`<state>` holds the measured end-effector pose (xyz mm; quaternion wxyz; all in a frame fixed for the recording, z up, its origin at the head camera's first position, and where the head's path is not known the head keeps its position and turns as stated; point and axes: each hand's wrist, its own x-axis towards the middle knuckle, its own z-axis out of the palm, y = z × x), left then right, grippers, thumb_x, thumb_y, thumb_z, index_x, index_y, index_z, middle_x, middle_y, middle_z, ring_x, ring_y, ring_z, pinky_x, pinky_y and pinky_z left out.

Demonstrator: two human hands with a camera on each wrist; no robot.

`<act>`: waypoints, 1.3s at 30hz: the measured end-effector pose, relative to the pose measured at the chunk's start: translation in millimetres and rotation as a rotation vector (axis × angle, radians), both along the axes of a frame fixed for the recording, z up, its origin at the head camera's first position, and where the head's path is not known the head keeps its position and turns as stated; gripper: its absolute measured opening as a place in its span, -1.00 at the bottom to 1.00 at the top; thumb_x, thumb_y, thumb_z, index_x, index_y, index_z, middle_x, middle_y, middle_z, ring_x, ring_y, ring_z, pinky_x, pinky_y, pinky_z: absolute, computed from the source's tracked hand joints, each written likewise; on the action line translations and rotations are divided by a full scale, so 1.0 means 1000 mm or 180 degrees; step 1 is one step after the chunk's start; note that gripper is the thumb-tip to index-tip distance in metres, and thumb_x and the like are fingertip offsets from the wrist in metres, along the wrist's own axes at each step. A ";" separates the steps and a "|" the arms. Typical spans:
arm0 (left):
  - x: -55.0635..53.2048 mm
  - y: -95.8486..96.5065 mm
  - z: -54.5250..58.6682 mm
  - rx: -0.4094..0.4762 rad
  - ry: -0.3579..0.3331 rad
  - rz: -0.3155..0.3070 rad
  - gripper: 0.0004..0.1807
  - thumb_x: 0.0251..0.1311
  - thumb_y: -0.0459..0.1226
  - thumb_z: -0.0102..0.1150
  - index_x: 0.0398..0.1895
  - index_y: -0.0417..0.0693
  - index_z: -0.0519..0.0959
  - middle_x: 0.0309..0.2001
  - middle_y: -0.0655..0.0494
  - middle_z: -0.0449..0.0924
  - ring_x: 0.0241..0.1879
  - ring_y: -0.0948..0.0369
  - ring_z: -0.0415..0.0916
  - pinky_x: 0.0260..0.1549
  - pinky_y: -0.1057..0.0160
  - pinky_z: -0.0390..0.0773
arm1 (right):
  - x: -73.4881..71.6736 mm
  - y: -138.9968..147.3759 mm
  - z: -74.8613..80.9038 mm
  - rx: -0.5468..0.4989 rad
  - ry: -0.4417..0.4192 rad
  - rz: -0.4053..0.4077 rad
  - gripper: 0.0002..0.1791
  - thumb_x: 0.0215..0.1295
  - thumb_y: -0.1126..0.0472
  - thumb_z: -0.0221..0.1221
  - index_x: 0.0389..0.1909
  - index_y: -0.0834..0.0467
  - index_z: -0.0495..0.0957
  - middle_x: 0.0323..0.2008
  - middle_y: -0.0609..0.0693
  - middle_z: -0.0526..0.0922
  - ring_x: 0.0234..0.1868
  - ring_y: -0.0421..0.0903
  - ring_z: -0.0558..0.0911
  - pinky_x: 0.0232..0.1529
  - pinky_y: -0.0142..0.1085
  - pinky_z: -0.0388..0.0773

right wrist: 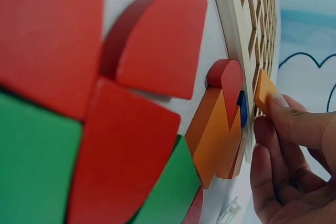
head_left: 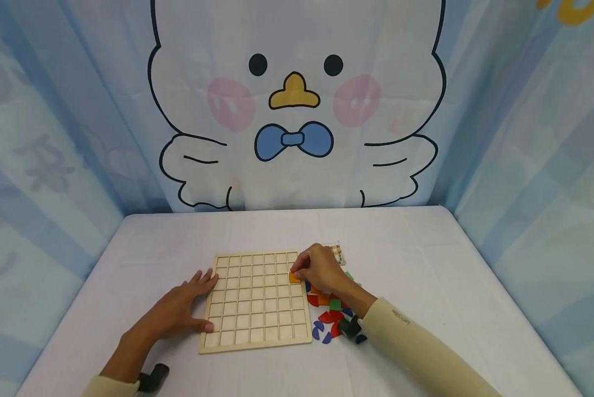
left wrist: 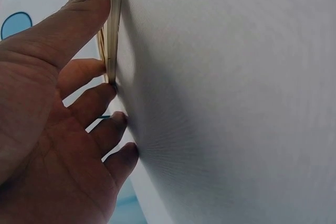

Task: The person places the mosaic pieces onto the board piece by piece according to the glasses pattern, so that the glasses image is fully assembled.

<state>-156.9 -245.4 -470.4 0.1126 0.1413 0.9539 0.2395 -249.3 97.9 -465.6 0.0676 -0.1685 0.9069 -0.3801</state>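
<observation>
A wooden grid board [head_left: 256,298] with rows of square cells lies flat on the table. My left hand [head_left: 175,309] has its fingers spread along the board's left edge, with the thumb near the lower left corner. In the left wrist view, the fingertips [left wrist: 121,156] meet the white cloth beside the board's side [left wrist: 114,30]. Between thumb and fingers, my right hand [head_left: 322,268] pinches an orange square tile [head_left: 294,278] over the board's upper right cells. The right wrist view shows this tile [right wrist: 264,92] tilted, close to the grid.
Loose red pieces [head_left: 325,317], green pieces [head_left: 335,304], blue pieces [head_left: 318,326] and orange pieces [head_left: 323,299] lie right of the board, partly under the right forearm. A printed card [head_left: 338,253] lies behind the right hand. Patterned curtains [head_left: 297,182] stand around the white table [head_left: 401,242].
</observation>
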 end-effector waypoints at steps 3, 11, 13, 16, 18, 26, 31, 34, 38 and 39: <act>0.000 0.001 0.001 -0.0022 -0.0014 0.0022 0.31 -0.17 0.14 0.67 0.67 -0.08 0.22 0.68 -0.22 0.08 0.65 -0.35 0.00 0.51 -0.50 0.14 | -0.001 -0.001 0.000 0.0055 0.0044 0.0047 -0.89 0.29 0.34 0.46 -0.40 0.07 0.84 -0.40 -0.15 0.81 -0.37 -0.26 0.70 -0.25 -0.39 0.71; 0.000 0.000 -0.001 -0.0024 0.0018 0.0013 0.31 -0.17 0.14 0.67 0.67 -0.09 0.23 0.67 -0.23 0.08 0.65 -0.36 0.00 0.51 -0.49 0.14 | -0.001 -0.003 0.000 0.0144 0.0098 0.0084 -0.89 0.28 0.35 0.47 -0.37 0.06 0.83 -0.37 -0.13 0.81 -0.35 -0.26 0.69 -0.25 -0.40 0.72; 0.000 0.000 -0.001 -0.0012 0.0031 0.0009 0.30 -0.17 0.14 0.67 0.66 -0.10 0.23 0.67 -0.24 0.09 0.65 -0.36 0.01 0.51 -0.50 0.14 | 0.000 -0.001 0.001 0.0098 0.0069 0.0044 -0.90 0.28 0.33 0.47 -0.34 0.05 0.83 -0.35 -0.13 0.81 -0.32 -0.25 0.69 -0.20 -0.38 0.73; 0.000 0.001 -0.001 -0.0002 0.0046 -0.0011 0.30 -0.17 0.14 0.67 0.66 -0.11 0.23 0.67 -0.24 0.10 0.64 -0.36 0.01 0.51 -0.49 0.15 | 0.002 0.005 0.005 -0.0001 0.0024 -0.0052 -0.90 0.27 0.32 0.48 -0.28 0.05 0.84 -0.28 -0.13 0.81 -0.26 -0.22 0.69 -0.09 -0.33 0.76; 0.000 0.001 -0.001 0.0007 0.0042 -0.0017 0.30 -0.17 0.14 0.67 0.66 -0.11 0.23 0.67 -0.25 0.09 0.64 -0.36 0.01 0.51 -0.48 0.14 | 0.005 0.011 0.010 -0.0042 -0.0006 -0.0145 -0.89 0.28 0.32 0.48 -0.25 0.05 0.84 -0.28 -0.12 0.79 -0.25 -0.19 0.69 -0.05 -0.31 0.78; -0.001 -0.001 -0.002 -0.0037 0.0047 -0.0029 0.31 -0.16 0.16 0.66 0.67 -0.11 0.22 0.67 -0.25 0.08 0.64 -0.36 0.01 0.50 -0.50 0.15 | 0.017 0.040 0.015 0.0111 -0.0003 -0.0396 -0.85 0.25 0.32 0.50 -0.26 -0.01 0.85 -0.20 -0.14 0.76 -0.17 -0.15 0.65 0.04 -0.26 0.76; -0.001 0.000 -0.001 -0.0028 0.0008 -0.0008 0.31 -0.17 0.15 0.66 0.67 -0.10 0.22 0.68 -0.25 0.07 0.65 -0.36 0.00 0.50 -0.51 0.14 | 0.024 0.059 0.012 0.0154 -0.0088 -0.0479 -0.83 0.26 0.35 0.48 -0.23 0.01 0.85 -0.20 -0.09 0.76 -0.24 -0.13 0.64 -0.14 -0.35 0.78; -0.001 0.000 -0.001 -0.0026 0.0000 0.0002 0.31 -0.17 0.15 0.67 0.67 -0.10 0.22 0.68 -0.25 0.07 0.65 -0.36 -0.01 0.50 -0.52 0.13 | 0.024 0.069 0.009 0.0200 -0.0091 -0.0518 -0.83 0.26 0.35 0.48 -0.21 0.02 0.85 -0.20 -0.08 0.78 -0.25 -0.12 0.63 -0.15 -0.34 0.78; -0.001 -0.001 -0.002 -0.0018 0.0015 -0.0012 0.31 -0.17 0.14 0.67 0.67 -0.10 0.22 0.68 -0.25 0.07 0.65 -0.36 0.00 0.50 -0.52 0.13 | 0.023 0.076 0.005 0.0326 -0.0091 -0.0541 -0.83 0.25 0.34 0.49 -0.20 0.02 0.84 -0.18 -0.09 0.78 -0.17 -0.12 0.65 0.07 -0.21 0.78; -0.001 -0.001 -0.002 -0.0012 0.0018 -0.0017 0.31 -0.17 0.14 0.67 0.67 -0.11 0.22 0.68 -0.25 0.07 0.65 -0.37 0.00 0.50 -0.52 0.13 | 0.023 0.077 0.004 0.0356 -0.0095 -0.0537 -0.83 0.25 0.33 0.49 -0.20 0.02 0.84 -0.18 -0.08 0.78 -0.15 -0.12 0.65 0.11 -0.17 0.77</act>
